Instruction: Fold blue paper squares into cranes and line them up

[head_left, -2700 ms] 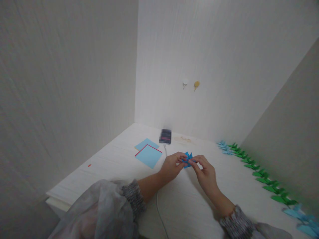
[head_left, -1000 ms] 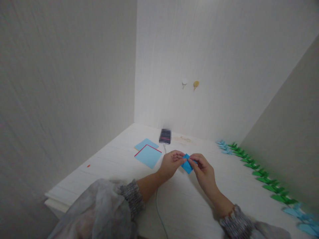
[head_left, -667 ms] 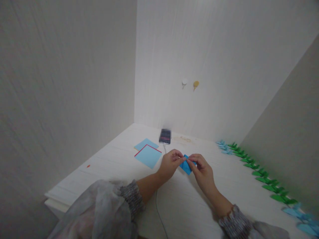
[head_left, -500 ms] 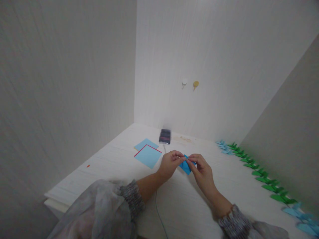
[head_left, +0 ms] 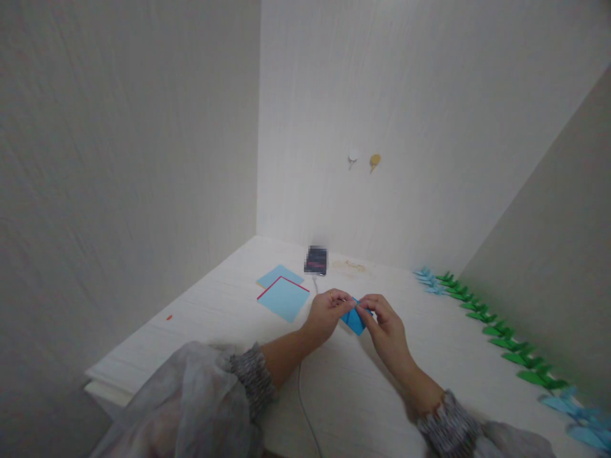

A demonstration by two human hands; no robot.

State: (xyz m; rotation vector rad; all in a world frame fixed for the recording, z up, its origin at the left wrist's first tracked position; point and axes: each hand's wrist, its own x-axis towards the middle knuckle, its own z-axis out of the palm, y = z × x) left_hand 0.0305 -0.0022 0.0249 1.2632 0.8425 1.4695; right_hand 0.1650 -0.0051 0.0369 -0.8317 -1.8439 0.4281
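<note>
Between my two hands is a small folded piece of blue paper [head_left: 354, 322], held just above the table with one corner pointing down toward me. My left hand [head_left: 327, 316] pinches its upper left side between thumb and fingers. On the upper right side, my right hand [head_left: 387, 327] has thumb and forefinger pressed on the paper. The fingertips of both hands nearly meet at the top and cover that part of the folds. Left of my hands lie light blue paper squares [head_left: 283, 299], the front one with a red edge.
A dark phone [head_left: 316, 261] leans near the back wall, with a cable [head_left: 305, 407] running toward me. Along the right wall stand green folded paper figures [head_left: 496, 331] and light blue ones [head_left: 573, 407]. A small orange scrap [head_left: 169, 317] lies left. Two hooks [head_left: 375, 160] hang on the wall.
Both hands keep their pinch on the blue paper. The right fingers and the paper have shifted very slightly to the left.
</note>
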